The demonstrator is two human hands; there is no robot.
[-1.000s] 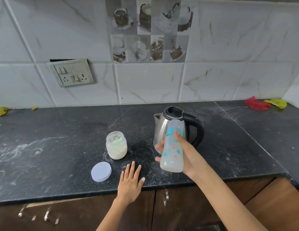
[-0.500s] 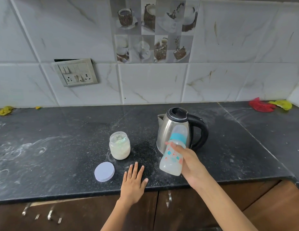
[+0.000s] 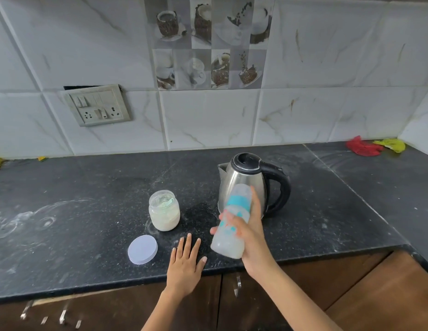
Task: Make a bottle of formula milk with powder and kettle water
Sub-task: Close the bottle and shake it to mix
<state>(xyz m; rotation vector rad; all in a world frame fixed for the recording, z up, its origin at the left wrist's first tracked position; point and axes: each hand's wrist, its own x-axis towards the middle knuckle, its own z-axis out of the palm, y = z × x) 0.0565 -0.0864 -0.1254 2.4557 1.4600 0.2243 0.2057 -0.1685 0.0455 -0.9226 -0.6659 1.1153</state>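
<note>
Right fingers (image 3: 232, 223) grip the bottle (image 3: 233, 223), tilted, cap toward the kettle (image 3: 246, 180).

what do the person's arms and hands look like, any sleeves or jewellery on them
Both forearms are bare up to the bottom edge of the picture, with no sleeve in view. The left hand and right hand carry no gloves, rings, watch or bracelet that can be seen. The fingernails look short and unpainted.
</note>
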